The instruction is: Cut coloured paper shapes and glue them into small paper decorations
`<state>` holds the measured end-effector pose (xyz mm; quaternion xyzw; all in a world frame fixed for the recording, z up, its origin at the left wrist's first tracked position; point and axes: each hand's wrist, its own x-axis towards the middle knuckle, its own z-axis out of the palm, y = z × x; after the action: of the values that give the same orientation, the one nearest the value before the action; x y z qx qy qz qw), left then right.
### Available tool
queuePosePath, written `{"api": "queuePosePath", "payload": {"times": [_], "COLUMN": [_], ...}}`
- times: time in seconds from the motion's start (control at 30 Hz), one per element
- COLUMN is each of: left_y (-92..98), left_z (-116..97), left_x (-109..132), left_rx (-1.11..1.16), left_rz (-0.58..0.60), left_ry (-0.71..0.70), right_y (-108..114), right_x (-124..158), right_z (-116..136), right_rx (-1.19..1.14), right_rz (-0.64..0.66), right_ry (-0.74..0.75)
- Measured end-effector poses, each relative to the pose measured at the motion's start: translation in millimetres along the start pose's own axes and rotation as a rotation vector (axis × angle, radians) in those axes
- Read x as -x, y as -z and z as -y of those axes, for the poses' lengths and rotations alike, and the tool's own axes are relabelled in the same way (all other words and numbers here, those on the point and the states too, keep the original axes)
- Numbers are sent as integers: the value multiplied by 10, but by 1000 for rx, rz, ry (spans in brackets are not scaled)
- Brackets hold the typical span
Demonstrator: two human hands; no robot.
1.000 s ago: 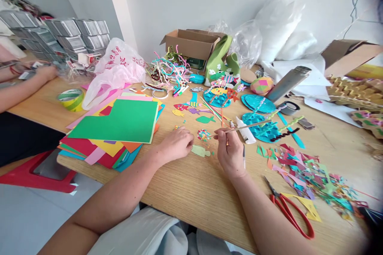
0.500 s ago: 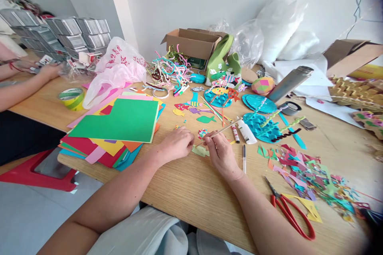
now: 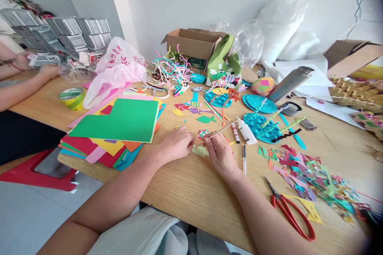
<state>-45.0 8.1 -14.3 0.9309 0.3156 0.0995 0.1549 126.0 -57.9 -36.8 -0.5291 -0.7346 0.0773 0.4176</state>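
Note:
My left hand (image 3: 177,144) rests on the wooden table (image 3: 185,191) with its fingers curled, pinching the edge of a pale green paper fish (image 3: 200,151). My right hand (image 3: 219,152) is closed round a thin wooden stick (image 3: 225,128) that slants up to the right, its lower end down at the green fish between my two hands. A small multicoloured paper fish (image 3: 203,132) lies just beyond my fingers.
A stack of coloured paper (image 3: 119,127) lies to the left, red scissors (image 3: 291,213) and paper scraps (image 3: 308,173) to the right. A pen (image 3: 244,153), glue stick (image 3: 235,132), white glue bottle (image 3: 247,130) and blue egg trays (image 3: 263,125) sit beyond. Another person's hands (image 3: 48,69) work at far left.
My right hand has moved left with the stick, bringing its end down to the green fish beside my left hand. The left hand has hardly moved.

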Motion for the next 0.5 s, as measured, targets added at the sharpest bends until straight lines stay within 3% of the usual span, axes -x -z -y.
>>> {"api": "queuePosePath", "payload": {"times": [0.5], "left_y": [-4], "left_z": [14], "left_x": [-35], "left_rx": [87], "left_rz": [-4], "left_ry": [-18], "right_y": [16], "right_x": [-17], "right_z": [46], "right_rx": [39], "right_rz": [-3], "right_ry": [49]}}
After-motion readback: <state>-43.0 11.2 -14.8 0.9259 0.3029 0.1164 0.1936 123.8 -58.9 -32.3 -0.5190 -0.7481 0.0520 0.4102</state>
